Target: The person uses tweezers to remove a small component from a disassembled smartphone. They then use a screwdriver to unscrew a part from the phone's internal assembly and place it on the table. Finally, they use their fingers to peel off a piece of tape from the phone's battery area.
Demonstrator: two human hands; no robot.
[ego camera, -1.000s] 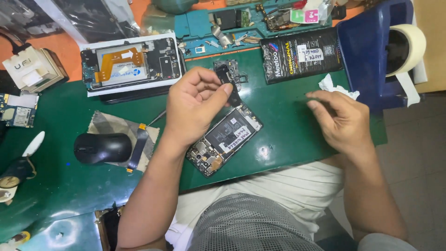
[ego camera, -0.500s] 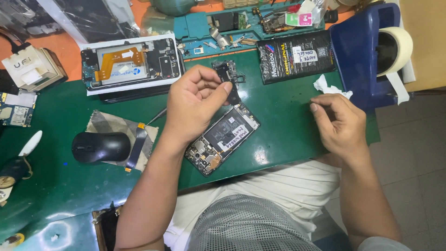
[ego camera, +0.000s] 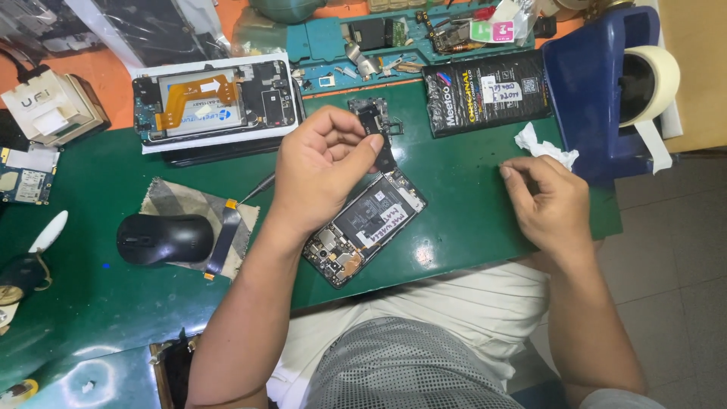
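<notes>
1. Green mat in the head view bears an opened phone, back off, flat for access.
2. Left hand pinches a small black part just above it.
3. Right hand rests on the mat, fingertips pressed together; whether it holds anything I cannot tell.

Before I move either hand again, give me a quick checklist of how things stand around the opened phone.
1. Left hand has a grip on the small black part: ok, pinched at the fingertips above the phone.
2. Opened phone lies flat on the green mat: ok, angled, insides facing up.
3. Right hand is free: cannot tell, fingers curled on the mat and anything small between them is hidden.
4. Crumpled white tissue is away from the phone: ok, it sits beside the right hand.
5. Black mouse is out of the way: ok, far to the left on its cloth.
</notes>
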